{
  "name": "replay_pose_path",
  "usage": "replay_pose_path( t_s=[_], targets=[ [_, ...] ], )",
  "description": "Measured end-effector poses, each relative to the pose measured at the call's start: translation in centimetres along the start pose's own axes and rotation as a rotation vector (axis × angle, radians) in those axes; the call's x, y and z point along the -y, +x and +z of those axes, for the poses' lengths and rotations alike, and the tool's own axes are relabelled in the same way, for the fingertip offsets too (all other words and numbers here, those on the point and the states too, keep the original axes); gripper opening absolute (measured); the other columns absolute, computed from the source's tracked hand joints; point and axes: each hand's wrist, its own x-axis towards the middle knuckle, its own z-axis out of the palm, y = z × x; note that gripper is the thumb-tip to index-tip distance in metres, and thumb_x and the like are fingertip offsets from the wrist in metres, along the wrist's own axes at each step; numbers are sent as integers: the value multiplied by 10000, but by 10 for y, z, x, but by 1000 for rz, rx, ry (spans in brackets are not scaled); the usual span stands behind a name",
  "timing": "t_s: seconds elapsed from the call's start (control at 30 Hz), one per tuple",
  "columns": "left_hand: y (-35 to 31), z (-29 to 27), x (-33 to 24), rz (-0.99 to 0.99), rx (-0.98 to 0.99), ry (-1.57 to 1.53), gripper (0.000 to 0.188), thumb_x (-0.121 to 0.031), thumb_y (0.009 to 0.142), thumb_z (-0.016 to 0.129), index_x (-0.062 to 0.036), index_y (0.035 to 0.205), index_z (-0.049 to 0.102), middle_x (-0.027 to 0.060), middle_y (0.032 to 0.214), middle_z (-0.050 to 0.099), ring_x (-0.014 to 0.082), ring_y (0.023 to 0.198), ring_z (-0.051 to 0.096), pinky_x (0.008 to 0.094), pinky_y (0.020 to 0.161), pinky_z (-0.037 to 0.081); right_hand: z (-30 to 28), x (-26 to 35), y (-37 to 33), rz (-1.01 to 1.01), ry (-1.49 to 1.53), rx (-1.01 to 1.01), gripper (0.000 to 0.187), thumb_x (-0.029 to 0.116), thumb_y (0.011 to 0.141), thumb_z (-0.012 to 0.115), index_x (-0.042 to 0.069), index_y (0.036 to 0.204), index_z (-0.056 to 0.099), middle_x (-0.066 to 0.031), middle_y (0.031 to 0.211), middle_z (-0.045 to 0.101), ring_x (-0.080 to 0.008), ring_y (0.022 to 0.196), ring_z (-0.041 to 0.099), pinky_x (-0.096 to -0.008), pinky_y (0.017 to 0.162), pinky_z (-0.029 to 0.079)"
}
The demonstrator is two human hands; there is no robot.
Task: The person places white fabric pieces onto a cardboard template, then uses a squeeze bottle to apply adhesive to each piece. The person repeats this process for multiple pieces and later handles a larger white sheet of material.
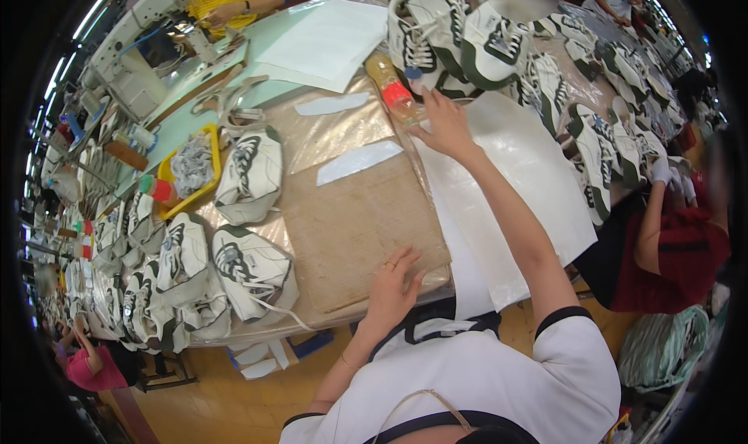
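Note:
My left hand (393, 290) lies on the lower right part of a worn brown board (354, 230), its fingers spread and holding nothing. My right hand (446, 123) is stretched out to the far side, thumb and fingers apart. Beside its fingertips are a clear bottle with a red label (396, 94), lying on the table, and a small blue-topped item (414, 74), only partly visible. A pale, flat cut piece (360, 162) rests across the board's far edge, and a similar piece (333, 103) lies beyond it.
White-and-dark-green shoe uppers (251, 273) crowd the left, with more shoes (495, 43) at the far right. White sheets (514, 195) lie under my right arm. A yellow basket (216, 157) and a sewing machine (128, 62) stand left. Co-workers sit around, one in dark red (674, 249).

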Motion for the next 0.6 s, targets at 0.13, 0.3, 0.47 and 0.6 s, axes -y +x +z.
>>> replay_pose_path(
  t_s=[0.13, 0.3, 0.47, 0.6],
  targets=[
    [-2, 21, -9, 97, 90, 69, 355, -149, 857, 653, -48, 1190, 585, 167, 1307, 535, 354, 1223, 485, 475, 1040, 336, -60, -7, -123, 176, -85, 347, 996, 601, 715, 710, 41, 1443, 322, -301, 1470, 275, -475, 1357, 269, -576, 1055, 287],
    [-3, 54, -14, 195, 324, 335, 543, -315, 889, 618, -75, 1351, 464, 149, 1494, 336, 327, 1397, 275, 583, 1112, 189, -71, 1, -242, 209, -169, 206, 655, 482, 834, 655, 49, 1308, 523, -276, 1360, 459, -367, 1268, 464, -453, 1025, 378],
    [-4, 69, -17, 290, 392, 517, 594, -369, 899, 590, -57, 1380, 435, 148, 1502, 324, 354, 1407, 249, 613, 1113, 141, -99, -19, -213, 695, 232, 187, 434, 385, 928, 533, 20, 1137, 639, -249, 1177, 609, -340, 1172, 554, -379, 962, 441],
    [-2, 70, -24, 273, 395, 538, 587, -394, 909, 566, -48, 1369, 452, 166, 1497, 327, 370, 1417, 220, 621, 1118, 102, -112, -16, -183, 713, 318, 458, 549, 451, 955, 461, -23, 1210, 570, -297, 1256, 535, -396, 1195, 505, -428, 1000, 403]
  ],
)
